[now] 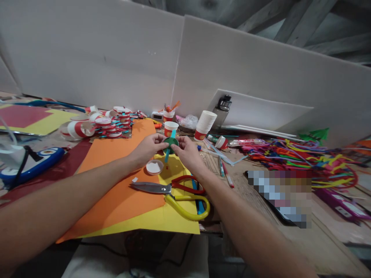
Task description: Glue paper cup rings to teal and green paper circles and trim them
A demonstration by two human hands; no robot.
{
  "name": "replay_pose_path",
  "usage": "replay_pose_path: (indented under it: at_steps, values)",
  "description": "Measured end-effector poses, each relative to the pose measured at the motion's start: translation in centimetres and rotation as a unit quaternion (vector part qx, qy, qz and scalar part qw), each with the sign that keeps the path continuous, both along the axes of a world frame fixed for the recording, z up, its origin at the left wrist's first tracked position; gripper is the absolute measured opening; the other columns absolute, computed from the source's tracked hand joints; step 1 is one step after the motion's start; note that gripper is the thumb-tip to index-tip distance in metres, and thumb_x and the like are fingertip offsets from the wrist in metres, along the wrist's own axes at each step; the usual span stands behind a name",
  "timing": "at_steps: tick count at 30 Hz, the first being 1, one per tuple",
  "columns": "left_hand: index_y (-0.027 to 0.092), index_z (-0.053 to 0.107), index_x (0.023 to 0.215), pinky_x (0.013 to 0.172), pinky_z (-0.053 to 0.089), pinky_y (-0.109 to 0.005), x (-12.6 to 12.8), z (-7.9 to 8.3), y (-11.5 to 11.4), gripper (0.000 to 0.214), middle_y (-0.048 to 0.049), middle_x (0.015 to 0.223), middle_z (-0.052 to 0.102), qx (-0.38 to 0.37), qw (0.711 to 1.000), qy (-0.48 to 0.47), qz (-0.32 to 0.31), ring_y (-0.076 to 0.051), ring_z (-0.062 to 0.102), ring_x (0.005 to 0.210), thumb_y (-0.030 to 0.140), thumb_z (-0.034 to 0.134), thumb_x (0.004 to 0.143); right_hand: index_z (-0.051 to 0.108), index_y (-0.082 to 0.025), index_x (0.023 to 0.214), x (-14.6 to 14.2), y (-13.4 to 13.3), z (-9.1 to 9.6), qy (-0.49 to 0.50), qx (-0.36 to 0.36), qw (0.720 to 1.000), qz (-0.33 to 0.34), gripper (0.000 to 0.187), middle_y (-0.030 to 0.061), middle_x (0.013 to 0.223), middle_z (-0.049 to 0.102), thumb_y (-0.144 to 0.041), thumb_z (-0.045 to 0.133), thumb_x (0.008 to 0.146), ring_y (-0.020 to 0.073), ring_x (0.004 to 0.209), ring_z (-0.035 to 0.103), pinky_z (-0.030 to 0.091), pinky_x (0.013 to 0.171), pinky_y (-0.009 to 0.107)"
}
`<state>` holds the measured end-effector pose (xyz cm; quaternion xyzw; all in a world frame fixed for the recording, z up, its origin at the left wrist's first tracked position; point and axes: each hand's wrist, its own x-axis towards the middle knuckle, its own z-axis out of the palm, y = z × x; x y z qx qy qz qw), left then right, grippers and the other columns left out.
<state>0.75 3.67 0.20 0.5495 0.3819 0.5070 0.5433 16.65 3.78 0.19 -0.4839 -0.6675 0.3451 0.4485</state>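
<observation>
Between my two hands is a small green disc with a light-blue strip running across it, poking out above and below. My left hand pinches the disc's left side, thumb on its face. At the right side, my right hand grips it the same way. Just below my left hand lies a shallow white paper cup base. Nearer to me, scissors with one red and one yellow handle rest on orange card and yellow card. Behind my hands stands a red-and-white paper cup.
Cut cup rings pile up at the left, near a blue-and-white tool. A stack of paper cups and a bottle stand behind. Pipe cleaners, a phone and a purple case lie at the right.
</observation>
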Motion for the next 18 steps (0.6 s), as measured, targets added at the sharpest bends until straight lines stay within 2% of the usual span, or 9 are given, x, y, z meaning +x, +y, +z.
replay_pose_path:
  at_steps: [4, 8, 13, 18]
  values:
    - [0.012, 0.062, 0.082, 0.057, 0.049, -0.023, -0.5, -0.2, 0.8, 0.011, -0.004, 0.074, 0.066, -0.108, 0.986, -0.122, -0.012, -0.011, 0.06, 0.06, 0.014, 0.067, 0.072, 0.048, -0.021, 0.096, -0.1, -0.3, 0.4, 0.109, -0.09, 0.99, 0.003, 0.031, 0.0015, 0.085, 0.062, -0.047, 0.055, 0.082, 0.0126, 0.07, 0.059, 0.049, 0.063, 0.027]
    - [0.01, 0.066, 0.079, 0.057, 0.051, -0.023, -1.1, -0.4, 1.6, 0.005, -0.0046, 0.069, 0.066, -0.171, 0.966, -0.189, -0.034, -0.01, 0.059, 0.055, 0.008, 0.063, 0.075, 0.05, -0.02, 0.092, -0.1, -0.7, 0.8, 0.158, -0.101, 0.982, 0.012, 0.029, 0.0029, 0.089, 0.061, -0.049, 0.05, 0.085, 0.0113, 0.07, 0.059, 0.05, 0.064, 0.026]
    - [0.009, 0.066, 0.082, 0.062, 0.052, -0.024, -1.3, -0.6, 2.0, 0.008, -0.0056, 0.073, 0.067, -0.142, 0.968, -0.201, -0.051, -0.011, 0.061, 0.061, 0.008, 0.062, 0.076, 0.05, -0.021, 0.089, -0.4, -0.9, 1.0, 0.147, -0.078, 0.986, 0.022, 0.027, -0.0004, 0.081, 0.06, -0.047, 0.053, 0.083, 0.0099, 0.068, 0.058, 0.049, 0.064, 0.025]
    - [0.012, 0.062, 0.087, 0.064, 0.05, -0.024, -0.6, -0.6, 1.1, 0.017, -0.0036, 0.08, 0.066, -0.024, 0.991, -0.126, -0.026, -0.011, 0.06, 0.067, 0.018, 0.07, 0.072, 0.051, -0.02, 0.091, -0.6, -0.9, 0.6, 0.107, -0.049, 0.993, 0.028, 0.021, -0.0017, 0.081, 0.059, -0.036, 0.058, 0.079, 0.0108, 0.069, 0.059, 0.05, 0.063, 0.025]
